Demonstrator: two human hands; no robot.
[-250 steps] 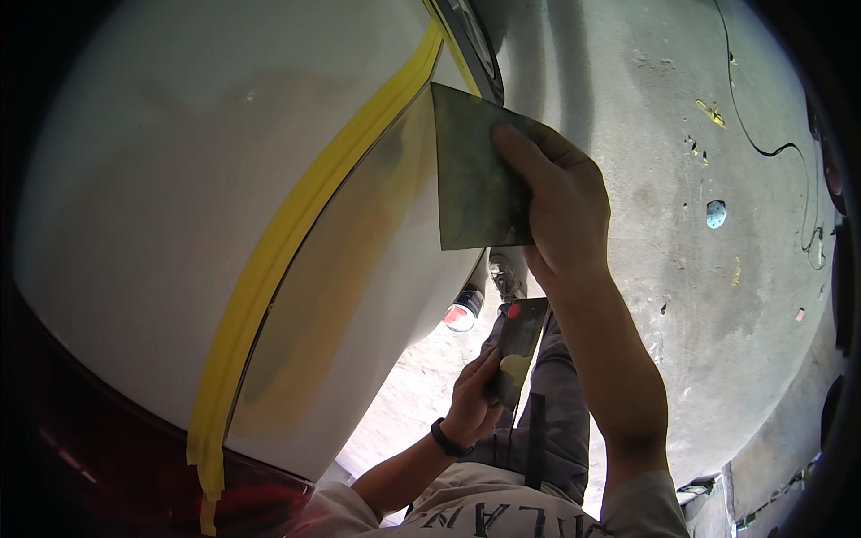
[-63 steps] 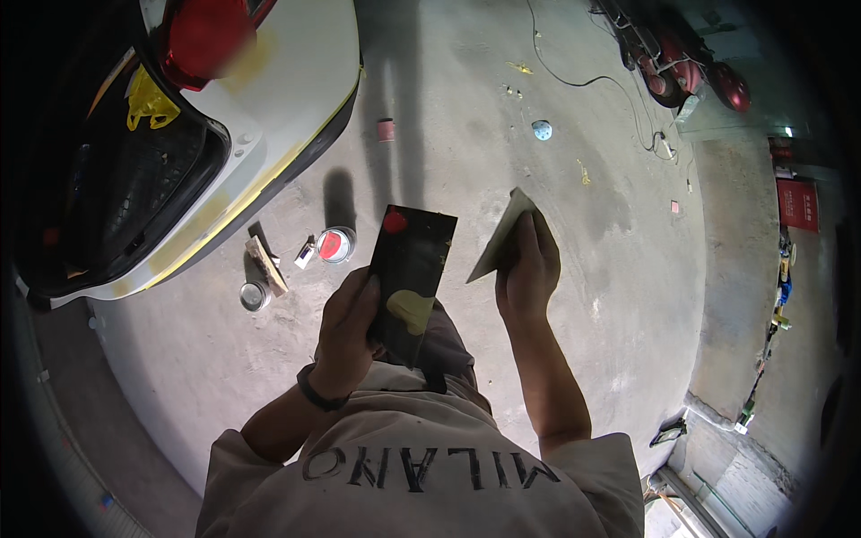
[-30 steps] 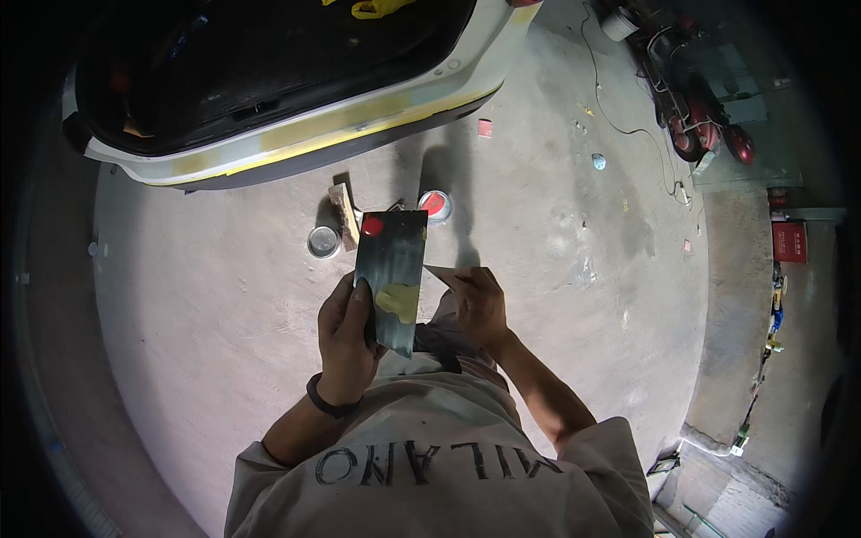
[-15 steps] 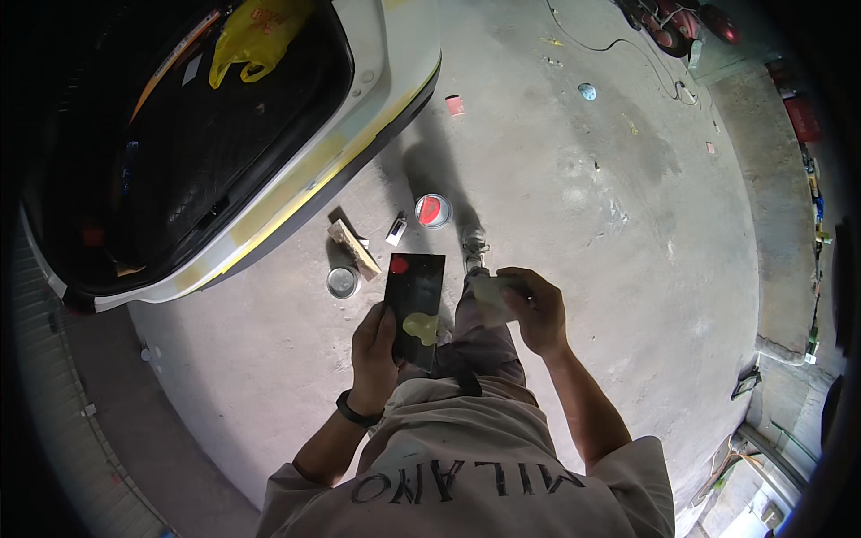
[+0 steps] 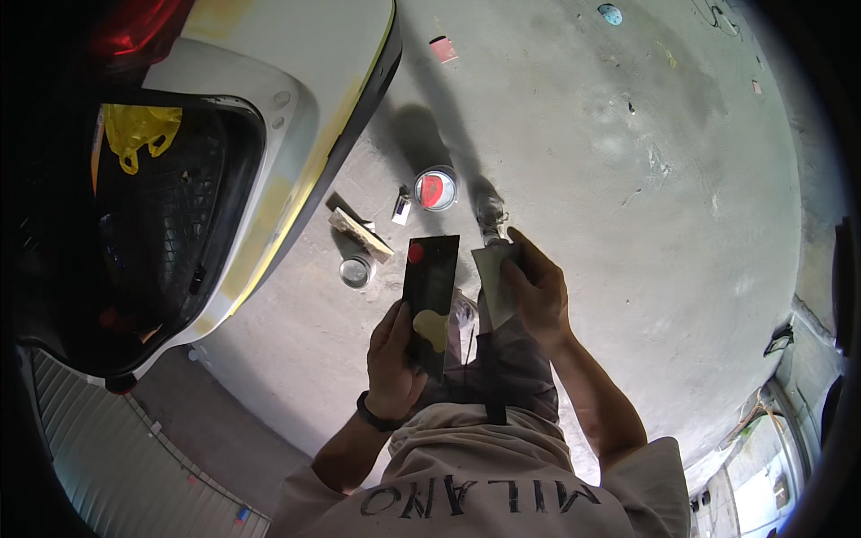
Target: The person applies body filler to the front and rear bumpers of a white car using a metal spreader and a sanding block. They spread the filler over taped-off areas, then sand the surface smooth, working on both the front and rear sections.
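My left hand (image 5: 392,357) grips the lower left edge of a dark, flat rectangular board (image 5: 431,289). On the board lie a pale yellow dollop of putty (image 5: 433,330) and a small red dab (image 5: 416,253) near its top corner. Just right of it, my right hand (image 5: 543,291) pinches a thin, pale, flat spreader (image 5: 493,282) between thumb and fingers. A small gap separates the spreader from the board. Both are held in front of my body, above my legs.
A car's rear bumper (image 5: 285,211) with yellowish patches stands at left, a yellow bag (image 5: 143,134) inside its open boot. On the concrete floor are an open tin with red on it (image 5: 435,190), a smaller tin (image 5: 355,272), a wooden block (image 5: 360,235) and a small box (image 5: 402,208).
My view has turned and moved, so the car sits differently at the left. The spreader has tilted from roughly level to more upright in my right hand. The board stays in my left.
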